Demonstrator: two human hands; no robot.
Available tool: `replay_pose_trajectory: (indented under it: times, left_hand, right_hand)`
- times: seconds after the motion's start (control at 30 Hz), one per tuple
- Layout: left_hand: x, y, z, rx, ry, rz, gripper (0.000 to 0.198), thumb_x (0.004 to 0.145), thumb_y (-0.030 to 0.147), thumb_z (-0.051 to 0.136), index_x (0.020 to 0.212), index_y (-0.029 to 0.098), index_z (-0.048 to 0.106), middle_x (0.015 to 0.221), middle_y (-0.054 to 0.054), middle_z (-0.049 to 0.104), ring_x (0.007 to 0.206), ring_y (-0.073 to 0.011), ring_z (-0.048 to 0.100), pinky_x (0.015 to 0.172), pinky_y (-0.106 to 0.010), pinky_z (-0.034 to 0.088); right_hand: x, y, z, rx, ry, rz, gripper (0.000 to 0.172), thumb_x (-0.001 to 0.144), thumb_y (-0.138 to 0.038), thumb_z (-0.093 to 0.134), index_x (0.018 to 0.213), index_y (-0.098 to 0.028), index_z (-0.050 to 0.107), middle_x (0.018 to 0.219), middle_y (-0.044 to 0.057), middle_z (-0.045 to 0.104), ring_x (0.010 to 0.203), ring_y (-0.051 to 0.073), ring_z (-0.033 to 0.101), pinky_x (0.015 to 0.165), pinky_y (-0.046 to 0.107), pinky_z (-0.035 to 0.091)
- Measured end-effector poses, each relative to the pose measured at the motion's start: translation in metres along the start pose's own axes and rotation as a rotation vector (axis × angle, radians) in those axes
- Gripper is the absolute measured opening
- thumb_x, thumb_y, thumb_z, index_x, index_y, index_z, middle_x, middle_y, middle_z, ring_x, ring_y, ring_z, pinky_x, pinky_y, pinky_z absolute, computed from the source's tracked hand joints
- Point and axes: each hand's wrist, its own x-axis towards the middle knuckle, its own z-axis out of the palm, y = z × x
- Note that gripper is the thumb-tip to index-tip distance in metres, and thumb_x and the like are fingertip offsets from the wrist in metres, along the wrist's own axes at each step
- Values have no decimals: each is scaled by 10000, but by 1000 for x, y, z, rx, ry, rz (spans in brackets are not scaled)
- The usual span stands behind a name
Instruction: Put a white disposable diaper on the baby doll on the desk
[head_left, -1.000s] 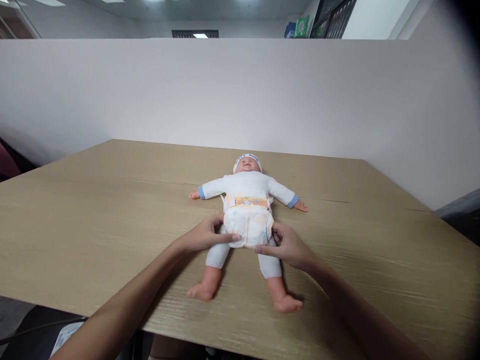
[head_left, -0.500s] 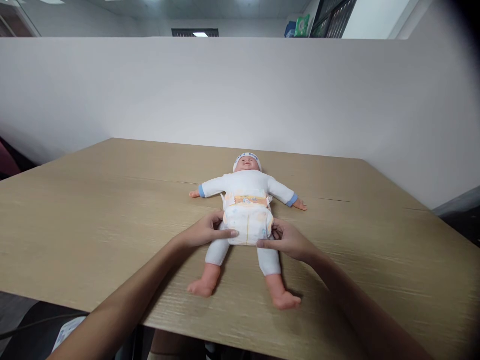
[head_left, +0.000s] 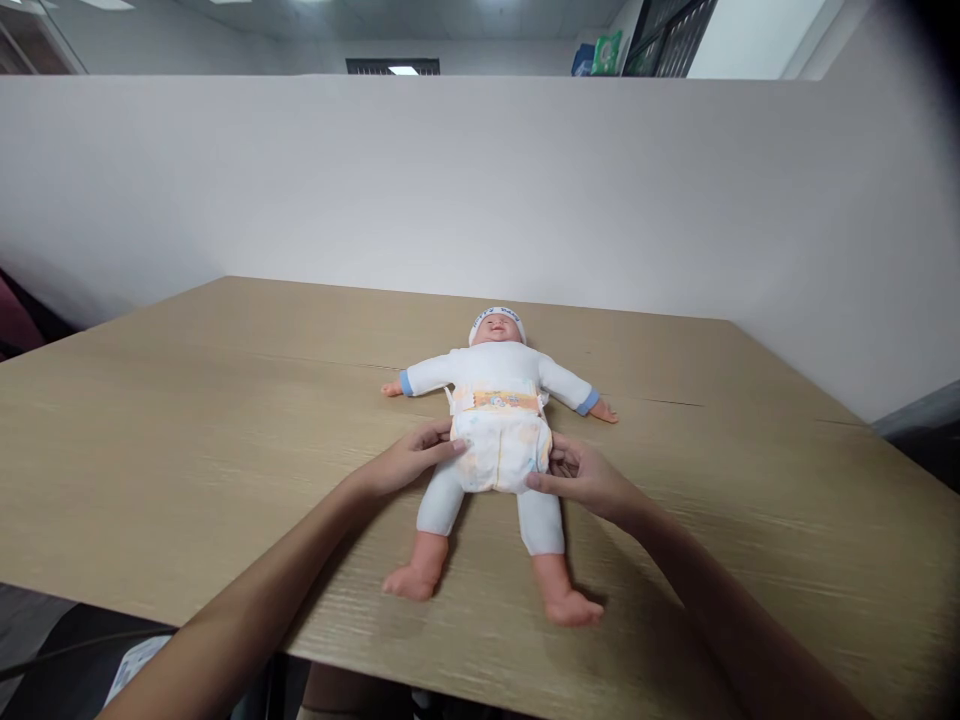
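Touching the diaper [head_left: 501,450] on the doll [head_left: 499,358] with left hand [head_left: 412,458] and right hand [head_left: 592,482], fingers half-curled — cannot tell if gripping. In from the wide table's [head_left: 225,420] edges — before white partition [head_left: 450,180].

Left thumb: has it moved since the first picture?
Yes. Judged against the table seam, the left thumb has shifted up and slightly left in the picture.

across the front of the white, rounded cloth cap [head_left: 498,313] on the doll runs dark lettering whose second word looks like "baby", the first too small to read surely; any wording on the orange printed waistband [head_left: 505,400] of the white diaper [head_left: 501,448] is illegible
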Motion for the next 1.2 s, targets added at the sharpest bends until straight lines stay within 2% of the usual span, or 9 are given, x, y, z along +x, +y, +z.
replay_pose_trajectory:
  times: [0.1,0.2,0.33,0.47,0.53,0.63,0.8,0.93,1.2]
  left_hand:
    - [0,-1,-2,-35,32,29,387,958,473,683,1220,187,694,1110,-93,743,1025,-258,680,938,-377,522]
    - [2,-2,-4,28,139,100,305,974,479,663,973,174,679,903,-31,676,843,-181,611,805,-295,480]
    - [6,-3,-10,157,333,270,380,1044,468,545,788,187,557,794,6,551,779,-150,514,776,-279,424]
    - [11,-9,-17,270,494,342,336,1048,453,529,830,199,543,787,20,493,741,-143,454,728,-276,392]
    - [14,-14,-18,308,544,297,285,1029,451,562,893,200,567,842,15,534,747,-140,467,720,-272,396]
    - [16,-20,-16,386,561,238,244,1013,446,586,1028,204,614,1037,-21,636,854,-157,555,790,-281,451]
    - [12,-18,-5,587,534,427,271,1045,380,551,1239,210,635,1239,-93,651,1091,-218,611,982,-359,496]
    - [8,-14,-2,745,467,542,325,1084,320,465,1322,220,662,1365,-117,613,1357,-266,508,1176,-441,390]
    - [12,-23,-9,838,423,590,429,1118,331,342,1421,253,636,1385,-106,595,1361,-272,499,1199,-487,353]
  right_hand:
    - [-1,0,-12,-2,4,61,595,807,-480,864,1314,-237,669,1226,96,774,1192,302,707,1031,454,562]
    - [-1,2,-27,-57,83,80,537,819,-550,831,1215,-208,708,1065,87,790,977,246,738,884,378,590]
    - [4,7,-40,-144,235,-2,497,862,-663,726,1020,-191,726,862,44,749,636,144,589,638,302,511]
    - [10,14,-39,-190,473,-147,497,862,-705,685,909,-211,677,731,10,670,567,141,509,541,291,433]
    - [10,15,-33,-253,567,-207,444,897,-657,676,974,-220,678,837,40,717,679,178,604,634,315,507]
    - [7,14,-20,-438,579,-280,408,979,-558,627,1222,-233,676,1177,102,745,1026,255,692,921,412,561]
    - [0,10,-3,-693,465,-415,473,1100,-446,416,1540,-298,501,1595,67,515,1474,276,456,1254,493,323]
    - [-1,13,1,-774,379,-452,512,1122,-405,331,1624,-315,380,1686,38,393,1560,266,331,1297,499,243]
    - [4,20,-2,-761,354,-501,500,1120,-418,330,1606,-331,411,1664,37,423,1536,290,363,1280,533,272]
